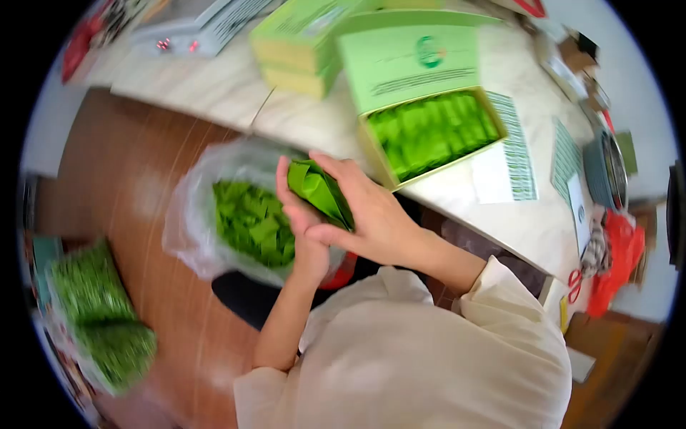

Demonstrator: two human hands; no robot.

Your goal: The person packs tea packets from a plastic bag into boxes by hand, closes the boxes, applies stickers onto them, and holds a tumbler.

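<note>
- Left hand [309,250] and right hand [379,222]: grip closed from both sides on a green packet [318,189], held above the near edge of the table [500,222]. Whether it is one piece or several cannot be told.
- Bag [187,222]: clear, open, beside the left hand; holds many loose pieces [250,225], judged as stock not yet packed.
- Box [376,159]: on the table, lid [411,71] raised; a row of green packets [432,132] lies side by side inside. Judged nearly or fully filled; spare room and depth cannot be confirmed. Closing is not done.
- Sheets [518,154]: printed, flat just beside the box.
- Stacked boxes [293,61]: beyond the bag, beside the raised lid; contents not visible.
- Filled bags [103,314]: well apart, to the left; green contents, unidentified.
</note>
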